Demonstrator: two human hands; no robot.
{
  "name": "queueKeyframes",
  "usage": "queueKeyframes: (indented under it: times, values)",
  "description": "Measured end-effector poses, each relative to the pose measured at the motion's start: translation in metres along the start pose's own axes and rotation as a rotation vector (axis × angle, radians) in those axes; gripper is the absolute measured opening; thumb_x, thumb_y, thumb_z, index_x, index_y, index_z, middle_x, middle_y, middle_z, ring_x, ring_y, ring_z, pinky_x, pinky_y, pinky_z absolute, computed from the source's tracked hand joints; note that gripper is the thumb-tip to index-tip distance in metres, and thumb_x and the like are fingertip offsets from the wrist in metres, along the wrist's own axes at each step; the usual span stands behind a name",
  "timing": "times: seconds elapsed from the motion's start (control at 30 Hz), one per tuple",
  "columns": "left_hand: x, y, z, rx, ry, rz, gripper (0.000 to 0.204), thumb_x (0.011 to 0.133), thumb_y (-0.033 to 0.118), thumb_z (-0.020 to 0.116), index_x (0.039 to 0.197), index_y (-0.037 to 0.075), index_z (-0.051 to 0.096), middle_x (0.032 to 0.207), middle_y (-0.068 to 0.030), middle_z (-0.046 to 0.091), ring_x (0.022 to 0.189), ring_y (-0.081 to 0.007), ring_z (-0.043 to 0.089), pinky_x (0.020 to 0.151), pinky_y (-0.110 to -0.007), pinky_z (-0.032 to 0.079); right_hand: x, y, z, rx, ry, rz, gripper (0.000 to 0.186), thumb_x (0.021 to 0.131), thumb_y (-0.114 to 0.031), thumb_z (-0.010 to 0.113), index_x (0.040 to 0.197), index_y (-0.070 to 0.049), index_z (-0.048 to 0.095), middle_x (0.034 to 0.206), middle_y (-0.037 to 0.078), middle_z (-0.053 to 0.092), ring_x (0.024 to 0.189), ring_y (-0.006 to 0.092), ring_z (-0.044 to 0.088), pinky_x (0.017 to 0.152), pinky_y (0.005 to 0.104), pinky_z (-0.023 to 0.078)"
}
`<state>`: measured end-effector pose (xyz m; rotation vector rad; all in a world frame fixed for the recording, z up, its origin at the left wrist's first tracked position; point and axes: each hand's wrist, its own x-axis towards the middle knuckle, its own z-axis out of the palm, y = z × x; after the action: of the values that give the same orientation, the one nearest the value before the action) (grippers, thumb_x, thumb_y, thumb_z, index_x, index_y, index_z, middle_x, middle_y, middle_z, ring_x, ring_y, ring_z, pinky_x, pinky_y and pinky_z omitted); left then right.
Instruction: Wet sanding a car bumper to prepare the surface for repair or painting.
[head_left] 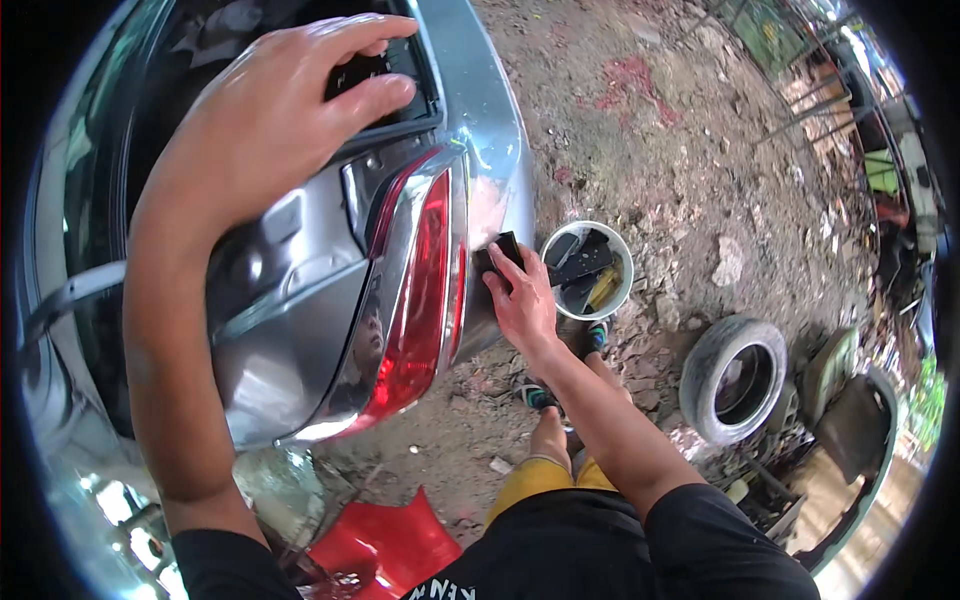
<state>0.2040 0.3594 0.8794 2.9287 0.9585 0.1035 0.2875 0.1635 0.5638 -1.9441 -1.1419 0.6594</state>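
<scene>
My right hand [526, 305] is closed around a small black block [509, 246], apparently a sanding block, pressed against the grey car's rear side panel [490, 300] beside the red tail light [418, 310]. Just above the block, a pale pinkish patch [487, 207] marks the paint. My left hand [280, 95] is over the car's rear end, thumb and fingers apart with nothing between them. Its fingertips are close to the dark opening's edge [432, 122]; whether they touch it, I cannot tell.
Right of the car stands a white bucket [627, 290] of water holding black blocks and something yellow. A loose tyre [700, 385] is farther right, near a detached bumper [885, 420]. A red body panel [390, 535] lies below the car on rough, stony ground [640, 150].
</scene>
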Motion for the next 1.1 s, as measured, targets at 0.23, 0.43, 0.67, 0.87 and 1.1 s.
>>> queueKeyframes:
  times: [0.23,0.43,0.67,0.87,1.1]
  values:
    - [-0.005,0.009,-0.004,-0.06,-0.089,0.052,0.05,0.093,0.039,0.064,0.139,0.022,0.057,0.135,-0.005,0.062,0.126,-0.0246,0.056,0.11,-0.047,0.038,0.049,-0.015,0.006,-0.006,0.073,0.126,0.039,0.088,-0.019,0.066,0.126,-0.018,0.067,0.126,0.02,0.058,0.115,0.0375,0.054,0.099,0.0441,0.046]
    - [-0.01,0.02,0.008,0.034,-0.082,0.149,0.05,0.092,0.036,0.066,0.139,0.022,0.057,0.134,-0.0068,0.062,0.126,-0.0258,0.055,0.111,-0.042,0.038,0.09,0.02,0.0,-0.036,0.176,0.07,0.039,0.086,-0.02,0.069,0.124,-0.013,0.068,0.127,0.021,0.059,0.115,0.0393,0.056,0.099,0.0441,0.046]
    - [-0.024,0.009,-0.001,0.015,-0.183,0.109,0.048,0.092,0.037,0.065,0.137,0.023,0.058,0.133,-0.0078,0.062,0.124,-0.0263,0.056,0.109,-0.042,0.04,0.001,-0.008,0.025,0.09,0.129,-0.023,0.044,0.079,-0.005,0.074,0.122,-0.014,0.07,0.126,0.017,0.059,0.124,0.0354,0.052,0.102,0.0457,0.045]
    - [-0.014,0.01,0.008,0.002,-0.133,0.143,0.045,0.092,0.039,0.066,0.135,0.025,0.06,0.13,-0.0105,0.062,0.12,-0.0261,0.058,0.104,-0.04,0.046,0.119,0.025,0.007,0.177,0.243,0.095,0.039,0.083,-0.027,0.073,0.113,-0.002,0.07,0.104,0.019,0.069,0.098,0.032,0.067,0.088,0.0395,0.051]
    - [-0.002,0.015,0.008,-0.081,-0.189,0.166,0.043,0.093,0.035,0.065,0.133,0.018,0.062,0.12,-0.0146,0.066,0.114,-0.0275,0.062,0.1,-0.039,0.048,0.122,0.031,0.009,0.139,0.296,0.097,0.045,0.081,-0.032,0.075,0.116,-0.007,0.062,0.111,0.022,0.057,0.105,0.0395,0.056,0.094,0.0465,0.045]
